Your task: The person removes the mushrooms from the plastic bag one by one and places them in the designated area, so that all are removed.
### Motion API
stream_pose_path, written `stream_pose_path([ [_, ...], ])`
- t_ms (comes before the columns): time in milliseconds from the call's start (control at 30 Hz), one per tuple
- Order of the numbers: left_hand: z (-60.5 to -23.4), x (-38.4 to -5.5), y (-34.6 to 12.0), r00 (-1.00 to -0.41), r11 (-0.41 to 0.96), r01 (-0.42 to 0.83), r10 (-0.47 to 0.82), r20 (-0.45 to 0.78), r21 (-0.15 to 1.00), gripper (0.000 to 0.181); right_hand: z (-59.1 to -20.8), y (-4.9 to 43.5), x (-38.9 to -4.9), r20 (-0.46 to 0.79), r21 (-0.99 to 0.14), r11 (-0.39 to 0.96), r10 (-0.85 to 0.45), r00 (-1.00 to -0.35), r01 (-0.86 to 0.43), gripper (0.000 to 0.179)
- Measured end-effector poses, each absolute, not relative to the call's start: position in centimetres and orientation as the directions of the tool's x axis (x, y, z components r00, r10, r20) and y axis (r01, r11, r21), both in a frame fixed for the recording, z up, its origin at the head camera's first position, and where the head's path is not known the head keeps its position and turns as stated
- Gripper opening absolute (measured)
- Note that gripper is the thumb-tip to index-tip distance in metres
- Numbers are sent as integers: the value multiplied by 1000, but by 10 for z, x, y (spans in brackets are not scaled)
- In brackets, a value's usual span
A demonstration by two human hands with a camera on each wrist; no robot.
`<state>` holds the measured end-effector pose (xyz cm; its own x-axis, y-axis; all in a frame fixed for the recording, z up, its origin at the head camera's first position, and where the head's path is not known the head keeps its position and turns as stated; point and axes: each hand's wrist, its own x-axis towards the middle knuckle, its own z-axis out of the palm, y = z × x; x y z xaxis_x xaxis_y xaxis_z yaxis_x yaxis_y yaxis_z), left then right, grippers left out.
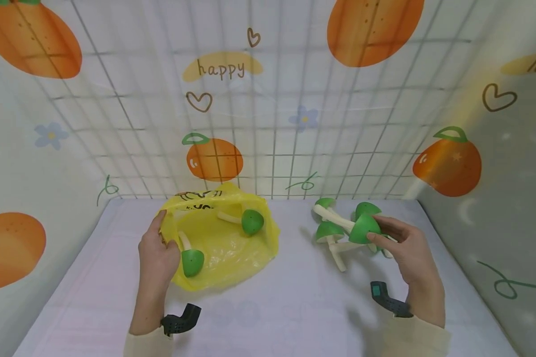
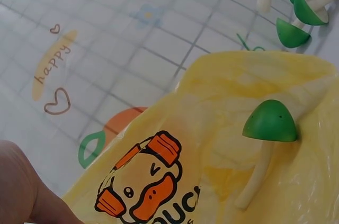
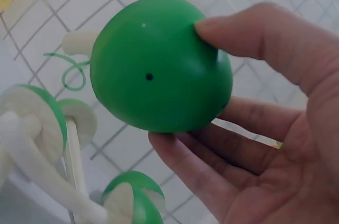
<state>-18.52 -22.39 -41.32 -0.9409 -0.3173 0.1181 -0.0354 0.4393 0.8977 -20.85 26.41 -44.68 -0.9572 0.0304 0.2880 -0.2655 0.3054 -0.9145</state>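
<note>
Pinching mushroom (image 1: 365, 229), right hand (image 1: 408, 248); bag (image 1: 232, 258) shows "UC", backdrop (image 1: 259, 111) "happy".

On the surface (image 1: 286, 317), we see a bag (image 1: 236, 263) at left with two mushrooms (image 1: 252, 222) inside, the left hand (image 1: 157, 253) at its left edge; apart to its right lies a mushroom cluster (image 1: 329, 232), another mushroom (image 1: 364, 229) above it in the right hand (image 1: 408, 248).
</note>
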Motion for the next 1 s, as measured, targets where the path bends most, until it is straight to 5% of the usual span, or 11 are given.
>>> stream_pose_path([
  [600,-411,-183,-220,-943,444,-39,-313,114,895,77,-462,299,-186,198,-906,378,-14,-980,-188,49],
  [833,-410,-183,-219,-945,447,-50,-309,102,893,78,-475,316,-173,208,-972,95,-58,-976,-213,40],
  [1000,-408,-183,-218,-945,463,-60,-311,100,884,77,-481,327,-168,198,-979,40,-69,-978,-201,41],
])
